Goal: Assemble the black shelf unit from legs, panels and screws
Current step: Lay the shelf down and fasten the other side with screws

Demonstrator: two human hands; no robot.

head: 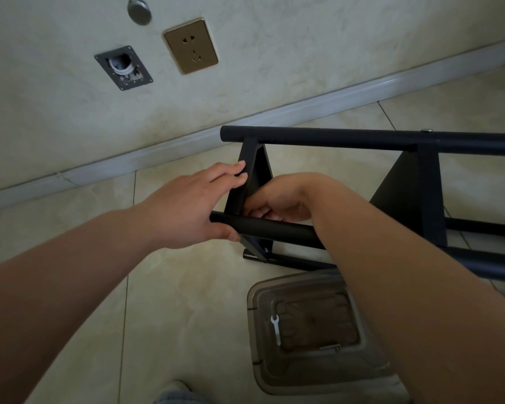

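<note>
Shelf unit (391, 139): the black frame lies on its side on the tiled floor (187, 301), close to the wall, with several tubular legs running left to right and two panels already standing between them.
End panel (247, 182): the leftmost panel, joined to the far leg above and meeting the near leg (277, 227) below; this joint looks to be the step in hand.
Left hand (193, 205): steadies the corner, fingers laid over the panel's edge and thumb hooked under the end of the near leg.
Right hand (283, 199): reaches in behind the near leg, fingers curled at the joint; whether they pinch a screw cannot be told.
Next move: probably seating and turning a screw, which calls for keeping hole and leg lined up.
Clear container (306, 325): sits on the floor just in front of the frame, partly under the right forearm.
Small wrench (276, 328): lies in the container, untouched.
In the way: the near leg and right wrist hide the joint.
</note>
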